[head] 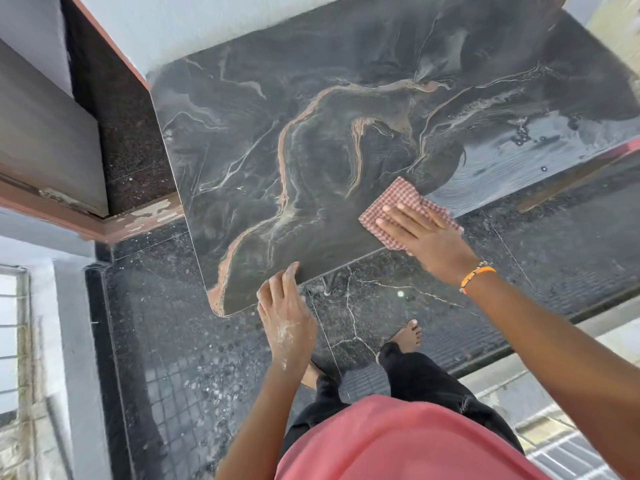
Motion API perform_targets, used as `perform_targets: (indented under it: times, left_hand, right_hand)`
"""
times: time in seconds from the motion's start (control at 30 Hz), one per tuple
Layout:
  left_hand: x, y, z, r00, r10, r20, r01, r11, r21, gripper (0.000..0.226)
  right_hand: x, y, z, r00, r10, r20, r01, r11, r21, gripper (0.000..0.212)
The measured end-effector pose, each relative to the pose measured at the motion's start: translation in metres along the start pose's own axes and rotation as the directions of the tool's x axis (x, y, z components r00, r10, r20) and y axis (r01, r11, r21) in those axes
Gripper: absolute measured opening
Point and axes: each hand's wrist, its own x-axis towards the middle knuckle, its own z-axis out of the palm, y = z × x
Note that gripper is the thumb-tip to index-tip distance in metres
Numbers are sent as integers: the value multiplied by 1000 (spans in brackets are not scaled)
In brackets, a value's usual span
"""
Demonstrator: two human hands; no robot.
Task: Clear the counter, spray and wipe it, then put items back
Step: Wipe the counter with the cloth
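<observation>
A dark marbled counter [294, 150] with orange and white veins fills the middle of the head view. Nothing stands on it. A folded red-and-white checked cloth [391, 202] lies at the counter's near edge, right of centre. My right hand [429, 237] presses flat on the cloth with straight, spread fingers. My left hand [287, 317] rests at the counter's near edge, close to its rounded corner, fingertips touching the rim. White residue streaks the back of that hand. A wet, shiny patch [540, 147] with droplets covers the counter's right end.
A white wall [194, 22] bounds the counter's far side. To the left stands a grey cabinet [45, 140] with a chipped reddish frame [145, 216]. Below is dark speckled floor [194, 341] with my bare feet. A window grille [14, 323] is at far left.
</observation>
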Motion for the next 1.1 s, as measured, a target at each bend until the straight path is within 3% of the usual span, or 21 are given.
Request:
perform_targets:
  times: [0.07, 0.2, 0.33, 0.57, 0.73, 0.9, 1.1]
  left_hand:
    - [2, 12, 6, 1000, 18, 19, -18, 1000, 4, 61]
    - [4, 30, 15, 999, 44, 31, -44, 999, 26, 57]
    - [7, 47, 25, 997, 63, 42, -64, 997, 36, 57]
    - [22, 84, 46, 996, 28, 87, -38, 992, 118, 84]
    - [34, 111, 59, 995, 90, 50, -98, 978, 186, 86]
    - [45, 144, 71, 973, 187, 133, -215, 945, 245, 67]
    - [53, 173, 79, 959, 238, 153, -275, 912, 303, 65]
  right_hand:
    - [-10, 35, -6, 995, 92, 29, -94, 995, 44, 100]
    - [-24, 90, -17, 974, 197, 115, -215, 960, 180, 78]
    - [-22, 92, -20, 963, 219, 159, -261, 908, 327, 68]
    - [17, -26, -8, 995, -15, 102, -17, 952, 305, 61]
    - [24, 12, -5, 998, -60, 16, 56, 978, 200, 55]
    - [24, 107, -1, 981, 193, 7, -190, 956, 223, 55]
    - [9, 227, 0, 834, 549, 62, -544, 796, 265, 53]
